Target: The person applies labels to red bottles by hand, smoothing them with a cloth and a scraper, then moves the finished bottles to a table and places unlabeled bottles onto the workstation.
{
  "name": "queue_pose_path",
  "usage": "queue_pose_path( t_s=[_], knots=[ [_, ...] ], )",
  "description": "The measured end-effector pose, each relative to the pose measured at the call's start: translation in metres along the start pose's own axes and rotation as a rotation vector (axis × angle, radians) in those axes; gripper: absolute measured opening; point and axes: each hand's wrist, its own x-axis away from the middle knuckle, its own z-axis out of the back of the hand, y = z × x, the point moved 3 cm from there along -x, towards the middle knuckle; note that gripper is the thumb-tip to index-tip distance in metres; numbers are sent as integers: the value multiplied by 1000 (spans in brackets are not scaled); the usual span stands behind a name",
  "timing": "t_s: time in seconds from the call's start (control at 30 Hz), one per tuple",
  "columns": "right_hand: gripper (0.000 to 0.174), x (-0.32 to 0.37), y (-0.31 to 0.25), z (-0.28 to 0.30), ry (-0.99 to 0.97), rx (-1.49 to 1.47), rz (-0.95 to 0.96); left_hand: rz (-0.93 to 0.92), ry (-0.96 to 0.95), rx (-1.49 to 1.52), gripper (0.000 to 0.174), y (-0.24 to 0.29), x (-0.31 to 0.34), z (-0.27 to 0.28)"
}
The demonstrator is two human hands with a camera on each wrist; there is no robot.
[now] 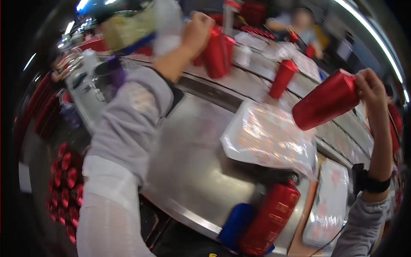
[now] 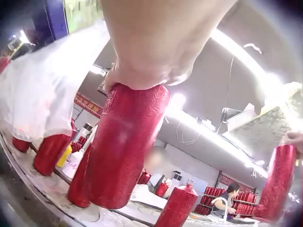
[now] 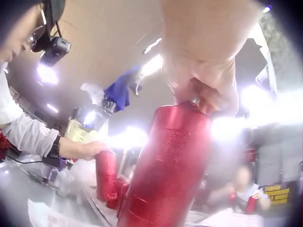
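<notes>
Red metallic bottles are in both hands, each gripped at its top end. My left hand [image 1: 198, 34] holds one red bottle [image 2: 125, 146] by the top, at the far side of the metal table. On the right, my right hand [image 1: 371, 88] pinches the neck of another red bottle [image 1: 325, 100], which hangs tilted with its base toward the left. Its embossed surface fills the middle of the right wrist view. Below that bottle lies a stack of clear printed plastic film [image 1: 269, 137]. A third red bottle [image 1: 283, 79] stands on the ledge between the hands.
A red bottle with gold lettering [image 1: 274, 214] leans at the near table edge beside a blue object [image 1: 237, 225]. More printed film [image 1: 327, 201] lies at right. Several red bottles [image 1: 66, 184] are gathered low at left. Another person [image 1: 302, 30] sits across the line.
</notes>
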Motion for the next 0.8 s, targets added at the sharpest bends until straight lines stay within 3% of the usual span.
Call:
queue_pose_path(
  t_s=[0.07,0.13,0.2,0.27,0.3,0.33,0.47,0.6,0.67,0.8],
  knots=[
    [17,-21,-17,-50,-58,-90,-84,11,-45,52,31,-8,10,16],
    [17,-38,-42,-104,-64,-182,-5,85,-71,21,31,-12,26,35],
    [19,-52,-52,-150,-95,-25,128,110,-104,15,32,-25,39,48],
    [19,-53,-60,-200,-147,-84,178,160,-160,5,31,-24,50,52],
    [20,-50,-71,-217,-250,-126,116,195,-193,-12,29,-23,54,59],
    [22,-50,-74,-236,-185,11,329,198,-206,-35,29,-25,57,60],
    [22,-36,-96,-275,-239,93,386,182,-220,-19,37,-46,69,64],
    [24,-31,-92,-298,-231,91,373,204,-355,-45,35,-69,78,66],
    [24,-33,-101,-296,-243,136,385,215,-413,-73,35,-77,79,74],
    [25,-33,-85,-265,-467,145,276,192,-489,-180,38,-73,78,65]
  ],
)
